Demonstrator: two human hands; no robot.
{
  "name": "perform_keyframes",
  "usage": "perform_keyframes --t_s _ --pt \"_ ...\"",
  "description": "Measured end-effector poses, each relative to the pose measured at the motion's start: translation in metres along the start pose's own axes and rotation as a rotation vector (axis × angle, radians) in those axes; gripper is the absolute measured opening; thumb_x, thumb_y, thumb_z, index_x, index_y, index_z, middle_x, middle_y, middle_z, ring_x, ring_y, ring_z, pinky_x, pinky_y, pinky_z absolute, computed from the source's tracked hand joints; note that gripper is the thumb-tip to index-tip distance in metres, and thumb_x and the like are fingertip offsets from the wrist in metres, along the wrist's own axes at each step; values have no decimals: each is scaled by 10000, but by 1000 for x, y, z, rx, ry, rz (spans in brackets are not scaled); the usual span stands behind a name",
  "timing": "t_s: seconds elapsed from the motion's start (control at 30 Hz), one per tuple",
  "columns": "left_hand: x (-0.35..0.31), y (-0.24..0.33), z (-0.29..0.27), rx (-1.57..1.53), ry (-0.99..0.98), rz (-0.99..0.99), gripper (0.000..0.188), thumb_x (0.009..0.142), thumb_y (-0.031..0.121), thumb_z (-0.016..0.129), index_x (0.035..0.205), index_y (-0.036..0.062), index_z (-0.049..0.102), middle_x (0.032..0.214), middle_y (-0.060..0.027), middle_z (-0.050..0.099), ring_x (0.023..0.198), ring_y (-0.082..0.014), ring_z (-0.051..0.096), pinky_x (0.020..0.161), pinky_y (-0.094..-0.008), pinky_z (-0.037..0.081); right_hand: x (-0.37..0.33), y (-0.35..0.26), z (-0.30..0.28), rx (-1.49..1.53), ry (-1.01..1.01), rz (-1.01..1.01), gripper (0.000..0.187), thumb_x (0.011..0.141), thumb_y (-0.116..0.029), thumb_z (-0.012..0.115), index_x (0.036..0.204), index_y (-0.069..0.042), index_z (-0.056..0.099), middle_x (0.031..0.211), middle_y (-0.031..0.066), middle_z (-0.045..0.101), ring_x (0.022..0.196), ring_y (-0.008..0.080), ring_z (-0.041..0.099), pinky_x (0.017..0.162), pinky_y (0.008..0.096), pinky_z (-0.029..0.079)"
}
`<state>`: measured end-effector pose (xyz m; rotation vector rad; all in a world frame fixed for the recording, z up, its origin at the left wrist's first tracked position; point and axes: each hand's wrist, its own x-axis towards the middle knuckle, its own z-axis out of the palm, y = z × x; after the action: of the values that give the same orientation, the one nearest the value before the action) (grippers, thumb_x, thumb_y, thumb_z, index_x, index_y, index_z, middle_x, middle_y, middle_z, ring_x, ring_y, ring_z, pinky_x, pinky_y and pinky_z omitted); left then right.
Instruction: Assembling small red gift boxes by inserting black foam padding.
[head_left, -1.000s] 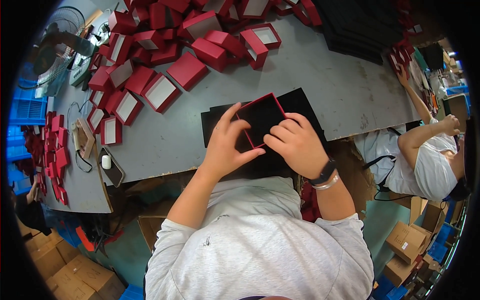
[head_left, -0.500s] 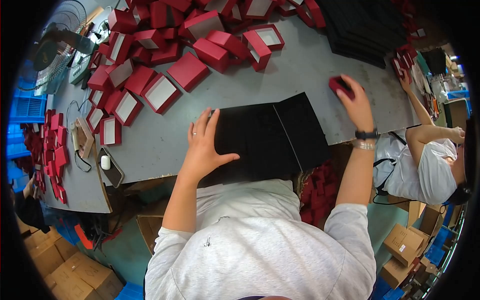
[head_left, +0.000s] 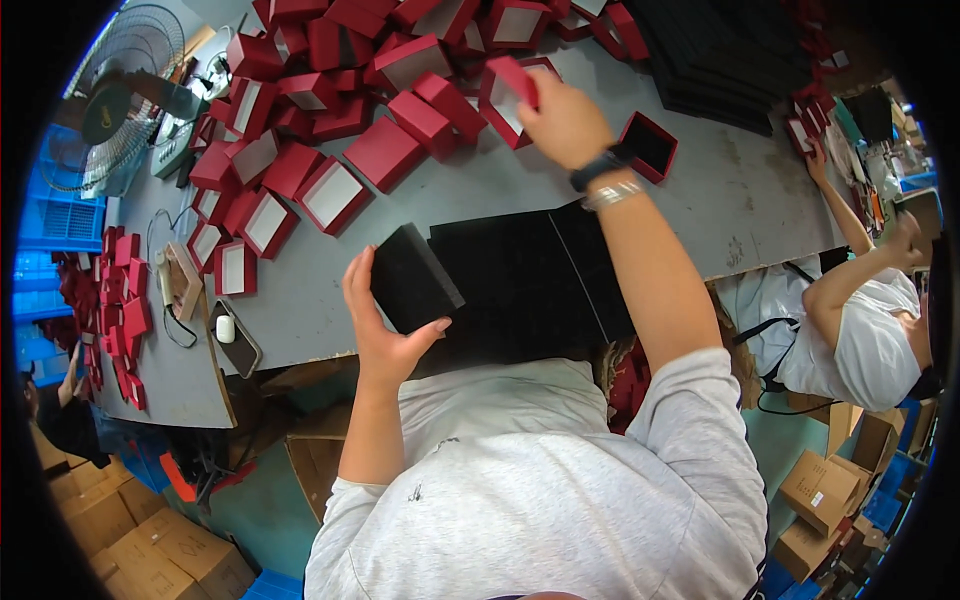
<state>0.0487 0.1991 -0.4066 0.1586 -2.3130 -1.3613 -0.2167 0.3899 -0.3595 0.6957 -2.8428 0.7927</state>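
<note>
My left hand [head_left: 385, 345] grips a black rectangular block [head_left: 415, 280] between thumb and fingers, at the left end of a black sheet [head_left: 520, 285]. That sheet has a thin pale line across it and lies at the table's front edge. Reaching forward, my right hand [head_left: 568, 125] has its fingers closed on the wall of an open red box [head_left: 513, 82] with a pale inside; my hand hides some of the fingers. Right of my right wrist, another red box [head_left: 648, 146] rests on the table, its inside black.
A heap of red boxes [head_left: 385, 155] covers the back left of the grey table [head_left: 700, 215]. Black sheets [head_left: 715, 60] are stacked at the back right. A phone [head_left: 238, 345] with a white case on it, a fan [head_left: 110, 110] and a co-worker [head_left: 870, 310] are at the sides.
My right hand has left a red box on the table and moved left and forward onto another. My left hand, earlier spread on the black sheet, now holds a black block.
</note>
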Motion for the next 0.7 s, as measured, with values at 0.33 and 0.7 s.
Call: perform_keyframes --t_s 0.33,0.7 --pt "4 47 33 100 -210 181 1098 606 347 917 1497 40 353 1436 -195 400 1325 -393 401 1109 -477 342 -188 -33 -13 970 -244 340 463 956 -161 655 1351 21 495 1096 141 656 932 164 657 769 288 539" --pt "-14 55 45 454 -277 204 1111 632 435 898 1517 62 339 1454 -234 372 1298 -401 427 1094 -526 341 -212 -56 -17 292 2 -44 462 852 -93 708 1293 -38 583 1171 151 566 1038 327 557 930 394 479"
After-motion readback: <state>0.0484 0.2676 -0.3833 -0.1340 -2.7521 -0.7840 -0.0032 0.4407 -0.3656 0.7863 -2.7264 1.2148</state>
